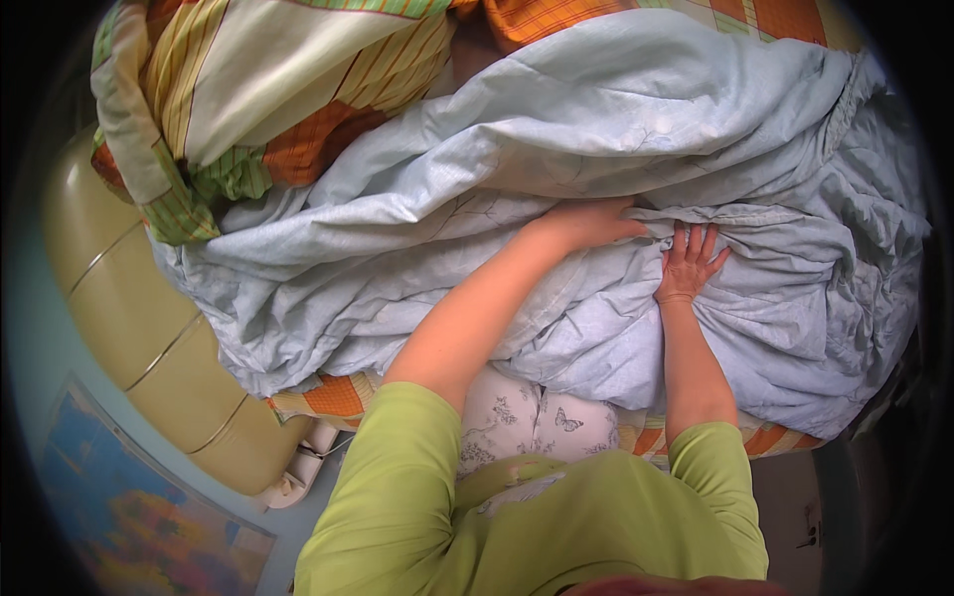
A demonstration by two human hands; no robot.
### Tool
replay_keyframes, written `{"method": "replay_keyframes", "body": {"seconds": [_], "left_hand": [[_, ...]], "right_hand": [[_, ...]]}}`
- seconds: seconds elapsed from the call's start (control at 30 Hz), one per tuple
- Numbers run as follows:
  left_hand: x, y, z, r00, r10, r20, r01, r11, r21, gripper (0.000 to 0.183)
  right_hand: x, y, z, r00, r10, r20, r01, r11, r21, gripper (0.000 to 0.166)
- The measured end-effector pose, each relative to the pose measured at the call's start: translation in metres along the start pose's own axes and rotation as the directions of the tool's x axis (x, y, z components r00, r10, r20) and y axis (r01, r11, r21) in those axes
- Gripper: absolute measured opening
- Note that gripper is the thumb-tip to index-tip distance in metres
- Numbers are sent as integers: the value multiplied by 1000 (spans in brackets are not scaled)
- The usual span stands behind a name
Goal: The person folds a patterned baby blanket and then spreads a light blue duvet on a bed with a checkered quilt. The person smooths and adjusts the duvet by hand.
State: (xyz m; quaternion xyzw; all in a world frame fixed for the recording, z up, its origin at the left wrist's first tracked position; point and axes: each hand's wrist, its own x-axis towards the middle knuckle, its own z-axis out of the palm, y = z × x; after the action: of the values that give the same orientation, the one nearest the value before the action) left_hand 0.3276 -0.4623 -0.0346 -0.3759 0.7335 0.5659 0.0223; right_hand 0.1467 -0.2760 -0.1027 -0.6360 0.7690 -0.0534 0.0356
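A light blue duvet cover [611,328] with a faint twig print lies in wrinkled folds across the bed before me. My left hand [589,223] reaches over it with the thumb apart, touching cloth beside a seamed edge [745,212]. A fold partly hides its fingers, so whether they grip the fabric is unclear. Just to the right, my right hand [686,264] presses palm down on the same cover with its fingers spread. Its fingertips reach that seamed edge.
A bunched patchwork-print cloth [298,74] in orange, green and cream lies at the far left. The padded headboard [149,320] stands along the left side, by a white shelf [302,469] with a cable. Patterned orange bedding [343,395] shows under the blue cover's near edge.
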Motion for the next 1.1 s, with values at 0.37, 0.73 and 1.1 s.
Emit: {"method": "replay_keyframes", "body": {"seconds": [0.37, 0.73, 1.1], "left_hand": [[-264, -65, -44, 315, -248, -916, -22, 963, -268, 20], [-479, -144, -58, 99, -839, -536, -696, 327, -640, 63], [-517, 79, -141, 130, -267, -955, -925, 314, -214, 45]], "right_hand": [[6, 5, 9, 992, -16, -124, -15, 968, -251, 54], [-98, -142, -151, 927, -295, -231, 374, 752, 542, 34], [-191, -156, -139, 772, -618, -146, 616, 673, 409, 8]]}}
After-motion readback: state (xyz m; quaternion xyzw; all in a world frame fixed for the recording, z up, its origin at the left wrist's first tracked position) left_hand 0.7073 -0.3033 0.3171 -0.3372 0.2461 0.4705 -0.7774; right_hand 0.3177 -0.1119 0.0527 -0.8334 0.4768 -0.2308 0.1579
